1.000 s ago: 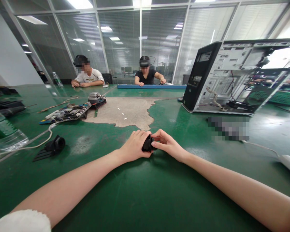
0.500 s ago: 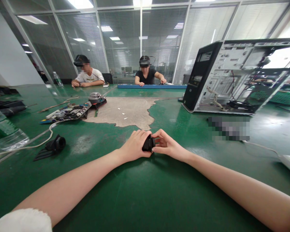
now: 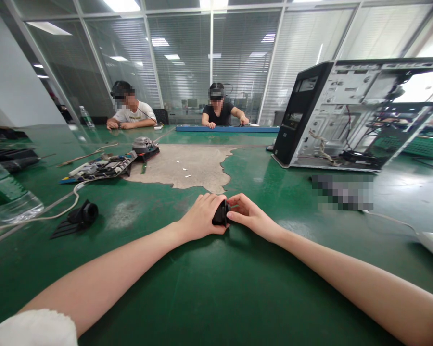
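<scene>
Close to the tabletop (image 3: 209, 293), a black part (image 3: 220, 215) is clasped from the left by the grip of the left hand (image 3: 199, 218) and pinched at its right face by the right hand (image 3: 251, 216); its long axis cannot be told.

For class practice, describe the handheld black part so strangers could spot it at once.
At the green table, find the left hand and right hand. The black part is between them, held, unlike the slatted black piece lying farther left.
</scene>
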### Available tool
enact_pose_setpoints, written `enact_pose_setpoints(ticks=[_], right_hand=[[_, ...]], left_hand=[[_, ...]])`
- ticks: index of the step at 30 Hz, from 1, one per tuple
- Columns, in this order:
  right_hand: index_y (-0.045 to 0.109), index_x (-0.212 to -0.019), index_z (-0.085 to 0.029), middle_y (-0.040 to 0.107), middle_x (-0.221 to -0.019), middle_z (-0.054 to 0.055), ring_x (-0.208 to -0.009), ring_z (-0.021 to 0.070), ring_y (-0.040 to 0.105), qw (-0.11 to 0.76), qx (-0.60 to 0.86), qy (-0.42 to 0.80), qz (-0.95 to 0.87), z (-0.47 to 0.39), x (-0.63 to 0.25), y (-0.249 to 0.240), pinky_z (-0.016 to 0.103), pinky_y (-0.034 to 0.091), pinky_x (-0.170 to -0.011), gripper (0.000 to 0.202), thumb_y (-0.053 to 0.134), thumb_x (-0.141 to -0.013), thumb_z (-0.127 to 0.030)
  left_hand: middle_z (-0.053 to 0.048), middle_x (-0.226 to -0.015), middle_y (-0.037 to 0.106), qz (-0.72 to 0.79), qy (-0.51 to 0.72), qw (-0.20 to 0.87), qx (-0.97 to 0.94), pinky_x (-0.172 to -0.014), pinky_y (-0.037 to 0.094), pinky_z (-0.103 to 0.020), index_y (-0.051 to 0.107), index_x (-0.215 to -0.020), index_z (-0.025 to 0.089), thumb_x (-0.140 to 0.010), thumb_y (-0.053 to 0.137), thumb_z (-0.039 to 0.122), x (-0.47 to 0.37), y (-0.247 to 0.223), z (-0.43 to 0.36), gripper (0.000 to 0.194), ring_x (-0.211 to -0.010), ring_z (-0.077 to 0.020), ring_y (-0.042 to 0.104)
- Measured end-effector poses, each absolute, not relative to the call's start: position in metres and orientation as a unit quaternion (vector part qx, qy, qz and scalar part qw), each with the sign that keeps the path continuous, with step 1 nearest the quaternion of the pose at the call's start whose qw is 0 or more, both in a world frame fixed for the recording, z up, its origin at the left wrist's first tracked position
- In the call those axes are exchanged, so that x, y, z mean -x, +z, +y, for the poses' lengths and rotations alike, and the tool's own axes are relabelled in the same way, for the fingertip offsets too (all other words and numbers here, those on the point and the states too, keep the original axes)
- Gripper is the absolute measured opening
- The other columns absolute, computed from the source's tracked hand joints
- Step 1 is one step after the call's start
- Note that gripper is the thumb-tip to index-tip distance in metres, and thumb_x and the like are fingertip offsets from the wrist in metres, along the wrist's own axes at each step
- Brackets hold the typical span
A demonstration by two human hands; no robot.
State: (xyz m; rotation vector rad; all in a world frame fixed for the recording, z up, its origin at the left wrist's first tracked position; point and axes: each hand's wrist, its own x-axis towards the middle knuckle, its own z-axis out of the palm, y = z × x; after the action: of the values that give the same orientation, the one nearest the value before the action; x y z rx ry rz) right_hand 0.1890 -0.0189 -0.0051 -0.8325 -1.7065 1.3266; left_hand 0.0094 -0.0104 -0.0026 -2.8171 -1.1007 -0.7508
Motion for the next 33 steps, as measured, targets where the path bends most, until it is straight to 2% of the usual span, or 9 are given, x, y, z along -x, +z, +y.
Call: enact_pose_setpoints(ticks=[3,9,16,22,29,33], right_hand=[[0.046,-0.095,-0.020,0.054,-0.091,0.002,-0.081,0.0138,0.055,0.386,0.333,0.523,-0.683,-0.0185,-0.1898,-0.0049,0.031,0.046,-0.074,0.032,0.063,-0.072,-0.035],[0.042,-0.091,-0.022,0.053,-0.092,0.000,-0.088,0.0137,0.054,0.380,0.282,0.532,-0.702,-0.0184,-0.1913,-0.0063,0.029,0.046,-0.076,0.036,0.069,-0.067,-0.025],[0.045,-0.089,-0.021,0.052,-0.086,-0.001,-0.079,0.0118,0.054,0.402,0.302,0.519,-0.691,-0.0191,-0.1873,-0.0052,0.028,0.045,-0.072,0.025,0.060,-0.075,-0.035],[0.046,-0.098,-0.021,0.050,-0.097,0.002,-0.084,0.0131,0.054,0.397,0.322,0.515,-0.688,-0.0183,-0.1869,-0.0042,0.030,0.046,-0.074,0.031,0.061,-0.074,-0.034],[0.043,-0.092,-0.022,0.053,-0.094,0.001,-0.089,0.0143,0.054,0.381,0.281,0.537,-0.698,-0.0190,-0.1906,-0.0051,0.030,0.047,-0.076,0.035,0.068,-0.069,-0.029],[0.045,-0.089,-0.021,0.054,-0.092,0.001,-0.087,0.0134,0.054,0.408,0.287,0.527,-0.688,-0.0184,-0.1893,-0.0070,0.029,0.046,-0.076,0.026,0.062,-0.074,-0.034]], left_hand=[[-0.007,-0.104,0.053,-0.355,-0.241,0.009,0.903,-0.076,0.035,-0.035,0.039,-0.111,0.018,-0.065,0.062,0.033,-0.0094,-0.0025,-0.0103,0.053,-0.092,-0.0250,0.047],[-0.008,-0.104,0.053,-0.366,-0.229,0.017,0.902,-0.075,0.035,-0.035,0.039,-0.111,0.017,-0.062,0.063,0.032,-0.0079,-0.0031,-0.0103,0.057,-0.090,-0.0254,0.048],[-0.008,-0.104,0.053,-0.367,-0.239,0.026,0.899,-0.075,0.036,-0.035,0.039,-0.111,0.016,-0.065,0.062,0.034,-0.0070,-0.0040,-0.0113,0.054,-0.090,-0.0246,0.048],[-0.007,-0.103,0.053,-0.363,-0.244,0.010,0.899,-0.075,0.036,-0.035,0.039,-0.109,0.017,-0.066,0.061,0.036,-0.0075,-0.0033,-0.0108,0.052,-0.089,-0.0244,0.048],[-0.008,-0.103,0.053,-0.364,-0.239,0.004,0.900,-0.076,0.035,-0.036,0.038,-0.112,0.017,-0.062,0.063,0.032,-0.0066,-0.0038,-0.0100,0.057,-0.090,-0.0253,0.048],[-0.008,-0.104,0.053,-0.362,-0.244,0.011,0.899,-0.076,0.035,-0.036,0.039,-0.112,0.017,-0.064,0.062,0.034,-0.0065,-0.0047,-0.0092,0.056,-0.090,-0.0250,0.048]])
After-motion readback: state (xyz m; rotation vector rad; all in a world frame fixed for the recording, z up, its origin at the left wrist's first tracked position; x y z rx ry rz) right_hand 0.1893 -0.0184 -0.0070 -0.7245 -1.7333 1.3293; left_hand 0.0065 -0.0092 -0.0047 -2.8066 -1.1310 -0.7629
